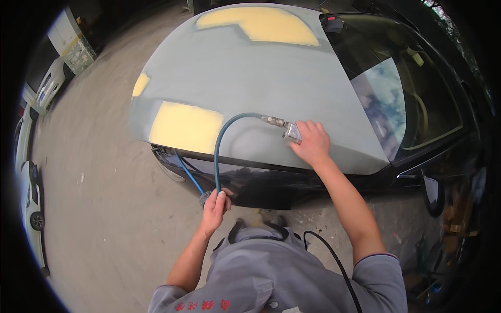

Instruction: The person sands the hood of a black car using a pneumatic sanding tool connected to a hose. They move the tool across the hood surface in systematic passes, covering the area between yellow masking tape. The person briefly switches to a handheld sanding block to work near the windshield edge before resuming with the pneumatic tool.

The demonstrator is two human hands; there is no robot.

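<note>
My right hand (pixel 313 143) is closed around a silver metal air tool (pixel 293 133) over the near part of a car hood (pixel 261 73). The palm and fingers hide most of the tool, so its exact kind does not show. From its metal coupling (pixel 273 121), a blue-green air hose (pixel 223 128) arches left and down. My left hand (pixel 215 206) grips this hose beside the car's near side, thumb on top. A grey fitting (pixel 205 198) sits against the left fingers, where a brighter blue hose (pixel 189 173) comes down. The hood is matte grey with pale yellow filler patches (pixel 185 125).
The dark windshield (pixel 402 88) and a side mirror (pixel 432 195) are at right. A black cable (pixel 334 255) hangs by my right side. White cars (pixel 32 208) stand at far left beside a pillar (pixel 73 44). Boxes and clutter (pixel 454 224) lie at lower right.
</note>
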